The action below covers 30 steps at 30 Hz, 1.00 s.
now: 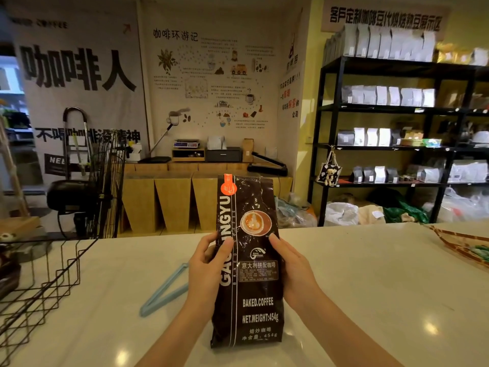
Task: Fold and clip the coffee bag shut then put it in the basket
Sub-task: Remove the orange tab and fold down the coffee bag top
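Observation:
A tall dark brown coffee bag [251, 287] with white and orange print stands upright on the pale counter [370, 287], its top unfolded. My left hand [209, 263] grips its left side at mid height, thumb on the front. On the bag's right side my right hand [289, 266] holds it the same way. A light blue clip [164, 295], spread in a long V, lies flat on the counter just left of the bag, partly hidden by my left hand. A black wire basket [45, 282] sits at the counter's left edge.
A woven tray [465, 247] with green items lies at the counter's right edge. Beyond the counter stand a black fan [105, 192], wooden bins [172, 202] and black shelves [383, 147] holding several bags.

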Available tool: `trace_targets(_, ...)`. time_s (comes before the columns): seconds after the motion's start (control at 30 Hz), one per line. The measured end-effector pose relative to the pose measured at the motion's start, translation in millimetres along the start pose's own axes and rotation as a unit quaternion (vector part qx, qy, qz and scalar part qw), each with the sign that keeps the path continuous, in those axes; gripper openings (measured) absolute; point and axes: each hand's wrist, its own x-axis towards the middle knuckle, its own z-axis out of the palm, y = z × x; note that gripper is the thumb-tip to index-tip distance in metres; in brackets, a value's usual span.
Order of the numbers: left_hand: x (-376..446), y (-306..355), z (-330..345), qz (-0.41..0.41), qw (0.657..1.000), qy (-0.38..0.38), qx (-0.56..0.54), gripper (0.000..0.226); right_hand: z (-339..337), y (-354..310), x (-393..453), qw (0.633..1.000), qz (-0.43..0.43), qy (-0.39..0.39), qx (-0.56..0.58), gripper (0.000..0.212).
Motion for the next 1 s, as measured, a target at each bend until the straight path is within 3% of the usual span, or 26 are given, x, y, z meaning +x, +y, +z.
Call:
trace_targets(0.2,0,0,0,-0.002,1.000,0.009,-0.018,0.027,4,-2,-5,0.999,0.017,0.027,-0.019,0.030)
trace_targets(0.3,0,-3,-1,-0.001,1.000,0.014,-0.026,0.037,8,-15,-4,0.970,-0.140,0.097,-0.172,0.027)
trace_targets(0.37,-1,-3,-2,0.007,1.000,0.013,-0.015,0.039,17,-27,-2,0.882,-0.327,0.136,-0.313,0.031)
trace_targets(0.4,-1,-3,-2,0.012,1.000,0.013,-0.007,0.041,26,-32,0,0.823,-0.411,0.115,-0.375,0.034)
trace_targets(0.47,-2,-3,0,0.024,0.999,0.020,0.014,0.040,51,-37,5,0.694,-0.507,0.000,-0.511,0.032)
trace_targets(0.57,-2,-4,2,0.036,0.998,0.038,0.041,0.036,89,-36,17,0.510,-0.500,-0.188,-0.675,0.030)
trace_targets(0.63,-4,-3,2,0.041,0.997,0.035,0.057,0.037,103,-37,27,0.427,-0.454,-0.237,-0.745,0.029)
trace_targets(0.67,-5,-1,2,0.045,0.997,0.031,0.063,0.037,107,-38,31,0.404,-0.438,-0.239,-0.767,0.031)
trace_targets(1.0,-11,-5,1,0.085,0.991,0.001,0.101,0.041,107,-39,42,0.361,-0.489,-0.200,-0.769,0.067)
